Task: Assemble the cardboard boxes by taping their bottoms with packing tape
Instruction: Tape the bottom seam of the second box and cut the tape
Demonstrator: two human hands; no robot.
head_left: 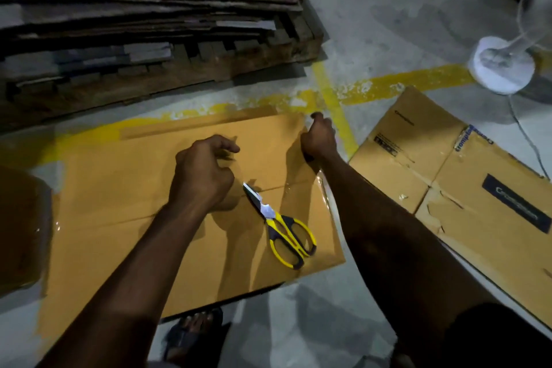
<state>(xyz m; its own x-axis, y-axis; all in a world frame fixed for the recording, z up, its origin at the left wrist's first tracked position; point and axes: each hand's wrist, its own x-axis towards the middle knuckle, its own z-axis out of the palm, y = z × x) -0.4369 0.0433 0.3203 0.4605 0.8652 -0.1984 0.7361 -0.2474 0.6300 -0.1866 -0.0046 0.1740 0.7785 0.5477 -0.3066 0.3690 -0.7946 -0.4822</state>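
Observation:
A brown cardboard box [125,188] lies on the floor with its flaps closed and facing up. Glossy clear tape [301,185] shines along the middle seam and over the right edge. My left hand [204,172] hovers over the box's middle with its fingers curled, pinching what looks like one end of a clear tape strip. At the box's far right corner, my right hand [318,137] has its fingers curled, seemingly round the strip's other end. Yellow and black scissors [283,230] lie closed on the box, to the right of my left wrist.
A tall stack of flattened cartons [134,18] fills the far left. A torn, flattened printed carton [454,182] lies to the right. A white fan base [501,66] and its cord stand at the far right. Yellow floor lines [331,95] cross behind the box. My sandalled foot [194,329] is below the box.

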